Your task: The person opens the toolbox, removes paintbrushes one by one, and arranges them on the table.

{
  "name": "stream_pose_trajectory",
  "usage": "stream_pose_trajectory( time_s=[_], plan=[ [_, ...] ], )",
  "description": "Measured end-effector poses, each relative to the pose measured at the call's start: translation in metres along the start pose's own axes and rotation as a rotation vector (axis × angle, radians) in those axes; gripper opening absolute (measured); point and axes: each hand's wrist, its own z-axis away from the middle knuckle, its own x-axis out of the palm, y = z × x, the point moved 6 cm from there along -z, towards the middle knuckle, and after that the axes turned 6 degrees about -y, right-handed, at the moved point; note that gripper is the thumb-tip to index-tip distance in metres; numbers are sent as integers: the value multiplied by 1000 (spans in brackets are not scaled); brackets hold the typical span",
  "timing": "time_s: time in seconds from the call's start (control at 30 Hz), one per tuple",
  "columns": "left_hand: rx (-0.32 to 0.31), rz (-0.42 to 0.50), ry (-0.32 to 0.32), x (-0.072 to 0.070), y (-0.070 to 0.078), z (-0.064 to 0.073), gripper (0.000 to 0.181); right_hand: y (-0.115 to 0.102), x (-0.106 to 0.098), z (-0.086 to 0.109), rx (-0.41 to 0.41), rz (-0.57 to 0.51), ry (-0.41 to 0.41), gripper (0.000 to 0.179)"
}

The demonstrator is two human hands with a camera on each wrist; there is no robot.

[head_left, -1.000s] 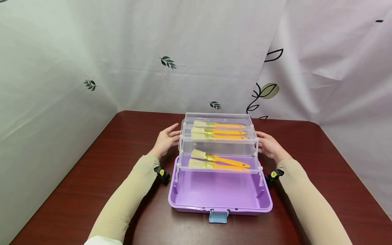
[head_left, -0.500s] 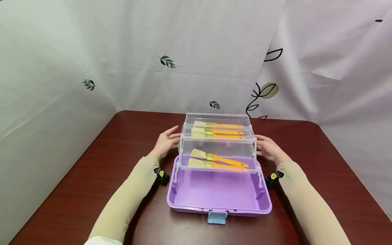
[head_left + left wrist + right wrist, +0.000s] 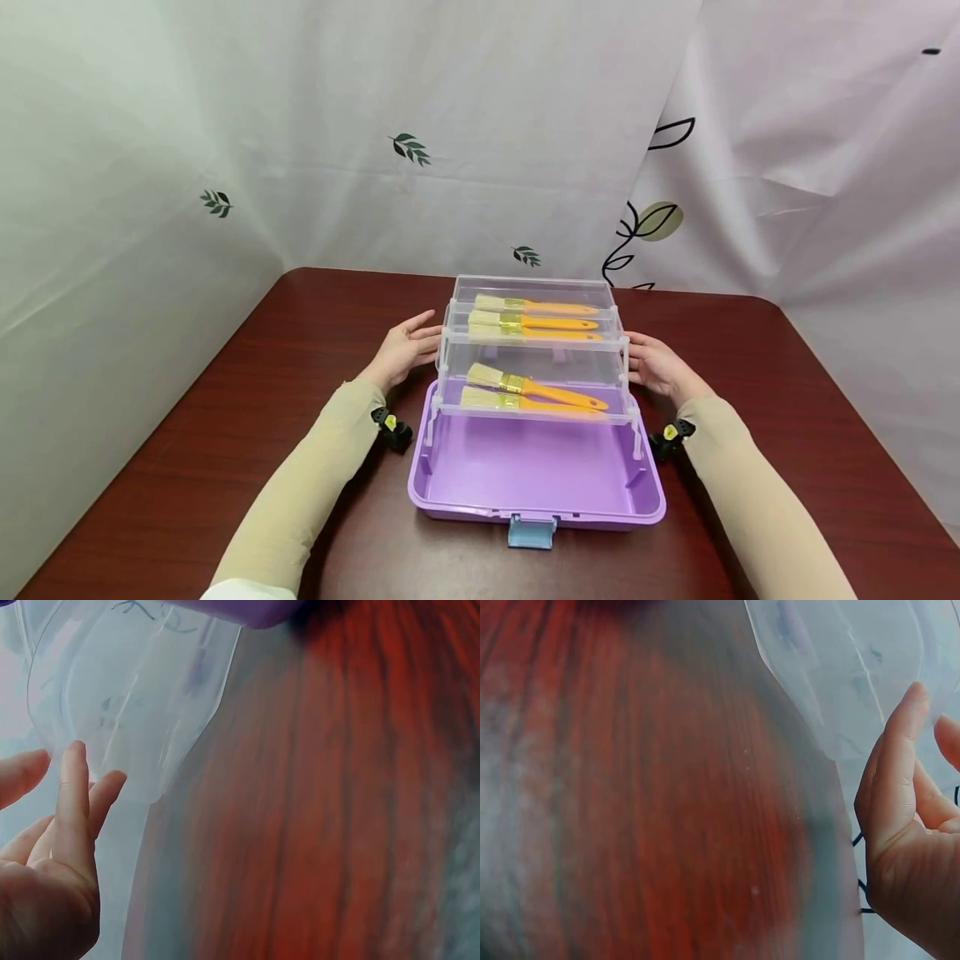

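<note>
A purple box (image 3: 532, 475) stands unfolded on the table, its clear trays (image 3: 536, 343) stepped up toward the back. Paintbrushes with orange handles lie in the trays, among them a lower brush (image 3: 558, 406) and an upper brush (image 3: 558, 323). Behind the trays the clear lid (image 3: 142, 697) leans back, partly hidden in the head view. My left hand (image 3: 401, 354) is at the lid's left side, fingers extended, fingertips right at its edge. On the opposite side my right hand (image 3: 660, 365) mirrors it, fingers mostly straight against the lid's edge. A light blue latch (image 3: 532, 532) hangs from the box's front.
The dark red wooden table (image 3: 225, 433) extends around the box on both sides. A white cloth backdrop (image 3: 337, 125) with printed leaves hangs behind and beside the table. Each wrist wears a small black camera, the left camera (image 3: 393, 431) close to the box's side.
The box has shifted very slightly left and toward me. My right hand has moved a little lower with it, and my left hand stays at the lid's side.
</note>
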Motion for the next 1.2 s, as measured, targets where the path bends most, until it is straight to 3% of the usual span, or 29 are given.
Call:
stream_pose_trajectory(
  time_s=[0.43, 0.53, 0.73, 0.9, 1.2],
  plan=[
    [-39, -19, -71, -2, 1, 2, 62, -3, 0, 6, 36, 49, 30, 11],
    [-24, -37, -92, -2, 2, 4, 63, -4, 2, 7, 35, 37, 25, 16],
    [52, 2, -178, -2, 14, 13, 71, -9, 2, 11, 34, -19, 20, 31],
    [37, -23, -155, -2, 23, 16, 65, -14, 0, 16, 20, -33, 31, 33],
    [58, 89, -197, 8, 49, 36, 58, -26, 4, 23, -7, -26, 8, 29]
  ],
)
